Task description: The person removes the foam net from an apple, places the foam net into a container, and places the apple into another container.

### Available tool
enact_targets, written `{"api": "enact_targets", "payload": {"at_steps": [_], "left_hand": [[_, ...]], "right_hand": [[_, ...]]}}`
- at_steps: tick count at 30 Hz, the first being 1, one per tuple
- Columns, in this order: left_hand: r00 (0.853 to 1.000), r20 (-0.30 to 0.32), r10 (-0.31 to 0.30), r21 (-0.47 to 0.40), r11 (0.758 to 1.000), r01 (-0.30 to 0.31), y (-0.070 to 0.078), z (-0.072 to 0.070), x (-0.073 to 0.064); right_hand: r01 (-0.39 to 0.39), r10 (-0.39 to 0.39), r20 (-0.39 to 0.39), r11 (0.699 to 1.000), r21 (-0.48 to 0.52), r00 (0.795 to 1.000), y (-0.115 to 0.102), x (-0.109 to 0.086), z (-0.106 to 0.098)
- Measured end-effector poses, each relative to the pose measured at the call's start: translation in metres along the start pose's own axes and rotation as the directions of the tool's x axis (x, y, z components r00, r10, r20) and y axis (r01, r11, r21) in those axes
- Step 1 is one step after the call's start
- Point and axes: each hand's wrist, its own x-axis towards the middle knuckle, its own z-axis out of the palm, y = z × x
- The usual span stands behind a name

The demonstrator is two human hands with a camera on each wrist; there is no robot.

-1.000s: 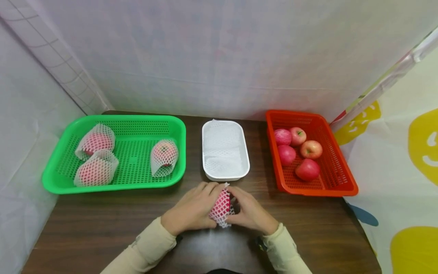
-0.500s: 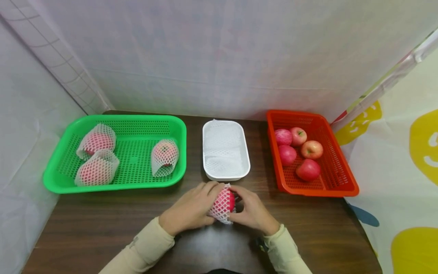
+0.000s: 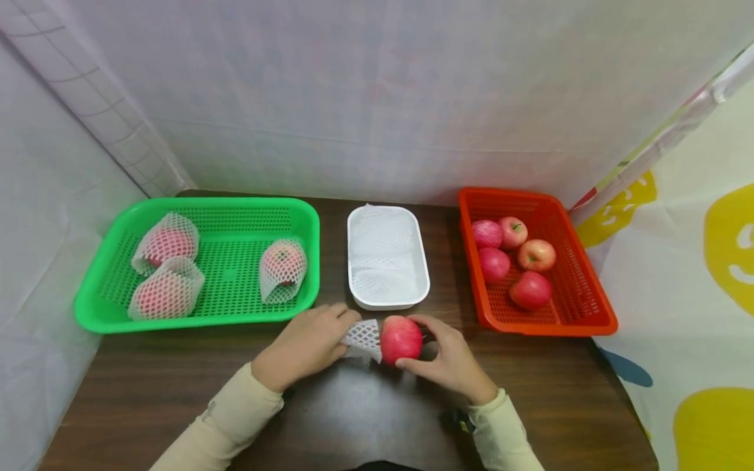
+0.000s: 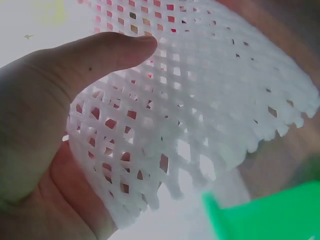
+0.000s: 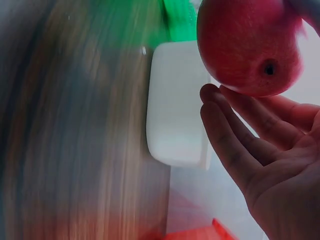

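Observation:
My left hand [image 3: 309, 343] pinches a white foam fruit net [image 3: 364, 338] between thumb and fingers; in the left wrist view the net [image 4: 175, 100] spreads wide past the thumb. Just right of it, a bare red apple [image 3: 402, 340] is held in my right hand [image 3: 450, 356], between the thumb and fingertips. The right wrist view shows the apple [image 5: 250, 45] with its dark hollow end towards the palm. The net's edge is close beside the apple in the head view; whether they touch, I cannot tell.
A green basket [image 3: 230, 320] with 3 netted apples stands at the left. A white tray [image 3: 389, 304] holding folded foam nets is behind the hands. At the right, a red basket [image 3: 548, 329] contains several bare apples. All stand on a dark wooden table [image 3: 353, 425].
The net was around the apple between both hands. It has come off: my left hand has moved left with the net, and my right hand holds the bare apple slightly further right.

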Motion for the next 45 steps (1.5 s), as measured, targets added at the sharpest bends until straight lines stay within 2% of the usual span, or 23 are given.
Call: {"api": "enact_targets", "payload": {"at_steps": [4,8,11,14,19,24,26,28,30,33,35,38,40,43,45], "left_hand": [[1.000,-0.030,0.003,0.052,0.999,-0.001,-0.007,-0.022,0.015],[0.998,-0.065,0.015,0.091,0.996,-0.009,-0.015,-0.044,0.039],[0.998,-0.065,0.002,0.095,0.995,0.004,-0.021,-0.054,0.061],[0.999,-0.044,-0.023,0.108,0.994,0.028,-0.025,-0.058,0.083],[0.998,-0.022,-0.065,0.143,0.987,0.067,-0.028,-0.046,0.114],[0.994,-0.074,-0.084,0.161,0.982,0.095,-0.032,-0.017,0.135],[0.993,-0.068,-0.101,0.148,0.983,0.110,-0.035,-0.003,0.141],[0.991,-0.027,-0.130,0.130,0.983,0.133,-0.038,0.012,0.147],[0.985,0.047,-0.164,0.111,0.981,0.158,-0.041,0.026,0.150],[0.967,0.169,-0.192,0.095,0.980,0.178,-0.044,0.042,0.153],[0.954,0.226,-0.199,0.085,0.979,0.184,-0.045,0.048,0.154],[0.941,0.268,-0.208,0.070,0.978,0.197,-0.045,0.048,0.154],[0.939,0.271,-0.213,0.063,0.977,0.203,-0.045,0.042,0.153],[0.948,0.242,-0.209,0.079,0.977,0.196,-0.041,0.028,0.149],[0.962,0.189,-0.196,0.111,0.978,0.177,-0.038,0.018,0.145]], "right_hand": [[-0.022,0.022,-0.013,1.000,-0.014,1.000,0.002,-0.002,-0.006],[-0.032,0.032,-0.014,0.999,-0.006,0.999,0.004,-0.004,-0.009],[-0.032,0.032,-0.010,0.999,-0.005,0.999,0.004,-0.005,-0.008],[-0.030,0.030,-0.002,1.000,-0.004,1.000,0.005,-0.005,-0.007],[-0.026,0.026,-0.001,1.000,-0.008,1.000,0.005,-0.005,-0.007],[-0.028,0.028,-0.003,1.000,-0.008,1.000,0.006,-0.004,-0.007],[-0.029,0.029,-0.003,1.000,-0.004,1.000,0.006,-0.004,-0.007],[-0.024,0.024,-0.002,1.000,-0.004,1.000,0.007,-0.004,-0.006],[-0.026,0.026,0.000,1.000,-0.006,1.000,0.008,-0.004,-0.006],[-0.032,0.032,0.003,0.999,-0.010,0.999,0.008,-0.004,-0.005],[-0.040,0.040,0.003,0.999,-0.009,0.999,0.008,-0.005,-0.005],[-0.043,0.043,0.005,0.999,-0.007,0.999,0.007,-0.005,-0.006],[-0.041,0.041,0.004,0.999,-0.008,0.999,0.006,-0.005,-0.007],[-0.033,0.033,-0.006,0.999,-0.014,0.999,0.006,-0.005,-0.008],[-0.029,0.028,-0.015,0.999,-0.019,0.999,0.007,-0.006,-0.009]]}}
